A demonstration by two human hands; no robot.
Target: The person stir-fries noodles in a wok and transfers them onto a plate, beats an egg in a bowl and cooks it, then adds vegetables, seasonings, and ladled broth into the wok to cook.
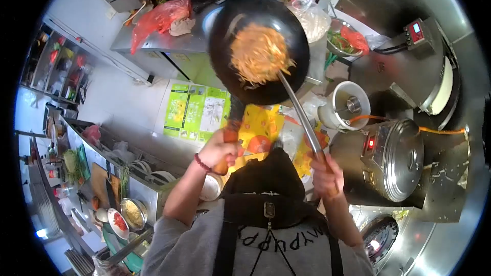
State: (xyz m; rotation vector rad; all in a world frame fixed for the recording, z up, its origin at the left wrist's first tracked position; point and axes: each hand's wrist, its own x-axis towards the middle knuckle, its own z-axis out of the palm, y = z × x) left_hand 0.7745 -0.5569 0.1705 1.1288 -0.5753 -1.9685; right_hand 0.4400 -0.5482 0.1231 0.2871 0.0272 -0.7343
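Observation:
My left hand (220,152), with a beaded bracelet at the wrist, is closed around the wooden handle of a black wok (220,66). The wok is held up in front of me, over the floor and near the counter edge. Inside it lies a heap of orange-brown noodle-like food (260,53). My right hand (328,176) grips the wooden end of a long metal ladle (302,112). The ladle's far end reaches into the food at the lower right of the wok, and its head is hidden there.
Behind the wok, a steel counter (123,38) holds a red plastic bag (162,20). To the right are a white bucket (348,103), a large lidded steel pot (404,161) and a bowl of greens (340,41). A prep counter (153,197) stands at the left.

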